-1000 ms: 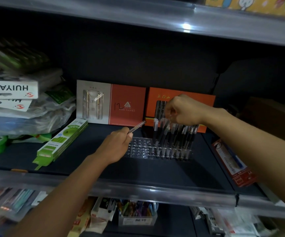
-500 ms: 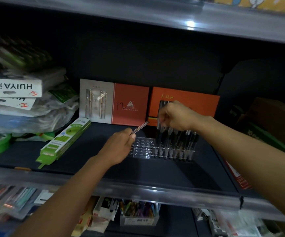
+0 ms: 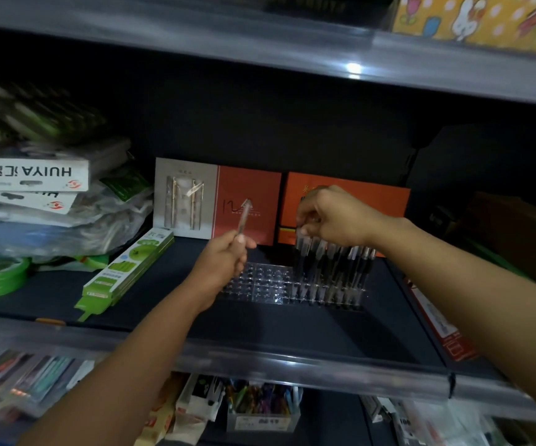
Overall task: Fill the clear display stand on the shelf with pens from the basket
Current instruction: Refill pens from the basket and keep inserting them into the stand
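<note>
Left hand (image 3: 225, 262) pinches 1 pen (image 3: 243, 217) left of the clear display stand (image 3: 260, 283); right hand (image 3: 334, 217) grips standing pens (image 3: 334, 268) before orange boxes (image 3: 247, 191).

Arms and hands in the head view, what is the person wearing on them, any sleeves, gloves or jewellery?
Nothing shows. Both forearms are bare to the frame's edge, with no sleeve in view. The left hand and right hand have no gloves, and no watch, bracelet or ring shows, though the image is dim.

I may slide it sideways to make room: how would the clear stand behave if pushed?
The stand looks like thin clear plastic, so probably light and easy to slide on the smooth shelf. Its pens stand only on the right, so it may turn, and the pens might wobble.
</note>
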A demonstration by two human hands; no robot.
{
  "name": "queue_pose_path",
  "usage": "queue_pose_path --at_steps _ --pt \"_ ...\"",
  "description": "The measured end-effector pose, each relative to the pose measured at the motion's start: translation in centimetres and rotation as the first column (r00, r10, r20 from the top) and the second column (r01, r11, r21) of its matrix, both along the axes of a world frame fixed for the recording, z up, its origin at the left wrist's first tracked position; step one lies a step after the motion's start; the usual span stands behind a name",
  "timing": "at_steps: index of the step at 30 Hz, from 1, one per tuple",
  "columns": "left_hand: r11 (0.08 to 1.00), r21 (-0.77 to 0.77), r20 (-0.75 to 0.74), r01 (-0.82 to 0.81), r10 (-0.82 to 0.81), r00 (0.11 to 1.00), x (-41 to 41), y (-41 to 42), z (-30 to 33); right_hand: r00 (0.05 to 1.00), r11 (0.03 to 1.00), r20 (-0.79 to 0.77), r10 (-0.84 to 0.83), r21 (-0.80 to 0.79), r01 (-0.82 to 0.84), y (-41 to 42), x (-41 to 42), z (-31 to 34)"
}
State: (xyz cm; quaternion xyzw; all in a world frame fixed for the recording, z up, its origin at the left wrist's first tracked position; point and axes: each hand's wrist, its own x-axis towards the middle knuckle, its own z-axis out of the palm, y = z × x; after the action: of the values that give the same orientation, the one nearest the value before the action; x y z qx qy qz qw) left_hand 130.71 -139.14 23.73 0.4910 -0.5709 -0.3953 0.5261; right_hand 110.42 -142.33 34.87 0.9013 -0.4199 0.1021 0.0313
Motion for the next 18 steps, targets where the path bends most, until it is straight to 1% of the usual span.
queue_pose_path --at_steps 2,3,4,5,6,8,10,13,15,16,18 --pt "0.999 0.052 -0.204 0.013 -0.002 0.979 -0.1 0.2 0.9 0.999 0.999 0.006 0.033 -0.012 -0.033 0.7 0.2 0.4" --pt "0.997 0.074 -0.279 0.022 0.0 0.96 -0.1 0.3 1.3 0.999 0.999 0.006 0.046 -0.019 -0.046 1.0 0.3 0.5" --pt "0.996 0.091 -0.321 0.02 0.01 0.947 -0.1 0.3 1.6 0.998 0.998 0.005 0.059 -0.029 -0.059 1.3 0.3 0.7" --pt "0.995 0.101 -0.328 0.008 0.026 0.944 0.0 0.3 1.8 0.997 0.997 0.005 0.072 -0.04 -0.072 1.4 0.3 0.8" --pt "0.994 0.107 -0.303 -0.014 0.046 0.952 0.2 0.2 1.9 0.997 0.996 0.006 0.082 -0.046 -0.082 1.5 0.3 0.9" --pt "0.992 0.094 -0.197 -0.079 0.097 0.976 0.6 0.2 1.8 0.996 0.995 0.015 0.091 -0.046 -0.09 1.7 0.2 0.9" --pt "0.99 0.045 -0.092 -0.136 0.139 0.986 1.0 0.3 1.7 0.996 0.995 0.017 0.092 -0.043 -0.091 1.7 0.1 1.0" --pt "0.99 -0.022 -0.016 -0.138 0.138 0.99 1.4 0.5 1.7 0.995 0.994 0.01 0.098 -0.043 -0.097 1.7 -0.1 1.0" --pt "0.992 -0.008 -0.015 -0.129 0.128 0.992 1.4 0.4 1.6 0.994 0.994 0.015 0.104 -0.043 -0.103 1.6 -0.1 0.9" --pt "0.991 0.012 -0.038 -0.13 0.13 0.991 1.3 0.4 1.6 0.994 0.993 0.018 0.111 -0.047 -0.11 1.6 0.0 0.9" --pt "0.989 0.068 -0.162 -0.134 0.143 0.976 1.0 0.3 1.6 0.991 0.99 0.02 0.135 -0.052 -0.133 1.7 0.3 0.6"
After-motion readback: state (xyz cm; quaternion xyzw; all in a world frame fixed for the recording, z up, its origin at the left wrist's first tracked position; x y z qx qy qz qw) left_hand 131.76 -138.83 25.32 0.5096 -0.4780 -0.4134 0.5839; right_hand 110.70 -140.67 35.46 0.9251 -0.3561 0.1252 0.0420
